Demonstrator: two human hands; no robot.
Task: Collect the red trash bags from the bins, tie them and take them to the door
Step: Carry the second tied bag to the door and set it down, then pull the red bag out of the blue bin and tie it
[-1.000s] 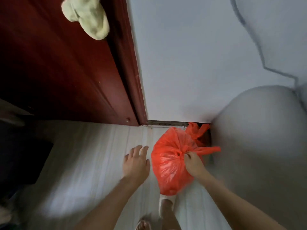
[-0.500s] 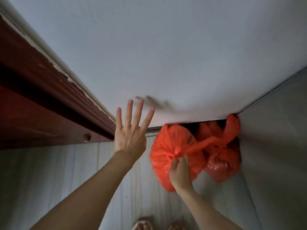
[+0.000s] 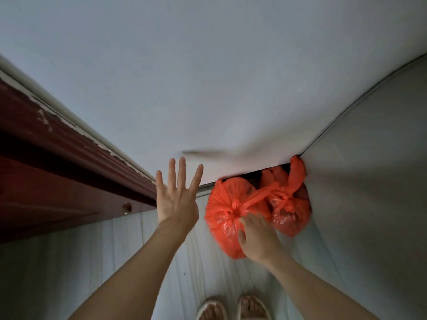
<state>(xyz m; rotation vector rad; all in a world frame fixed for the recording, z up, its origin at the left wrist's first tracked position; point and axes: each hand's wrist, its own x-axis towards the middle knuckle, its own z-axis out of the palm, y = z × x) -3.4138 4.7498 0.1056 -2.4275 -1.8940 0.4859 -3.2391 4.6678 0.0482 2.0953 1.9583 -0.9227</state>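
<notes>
Two tied red trash bags sit on the floor in the corner beside the dark red door (image 3: 57, 181). The nearer bag (image 3: 221, 218) is knotted at the top, and one of its tails stretches across to the second bag (image 3: 288, 213), which is wedged against the wall behind it. My right hand (image 3: 256, 236) lies on the nearer bag, fingers stretched to its knot and thumb spread on the plastic. Raised in front of the wall, my left hand (image 3: 178, 199) has its fingers spread and holds nothing.
A white wall (image 3: 208, 88) runs straight ahead. A large pale grey surface (image 3: 369, 192) closes off the right side. The floor (image 3: 196, 262) is pale planks. My feet in slippers (image 3: 233, 308) stand just behind the bags.
The nearer bag has come down to the floor against the second bag. My right hand's fingers have loosened from the knot. My left hand rose and spread its fingers.
</notes>
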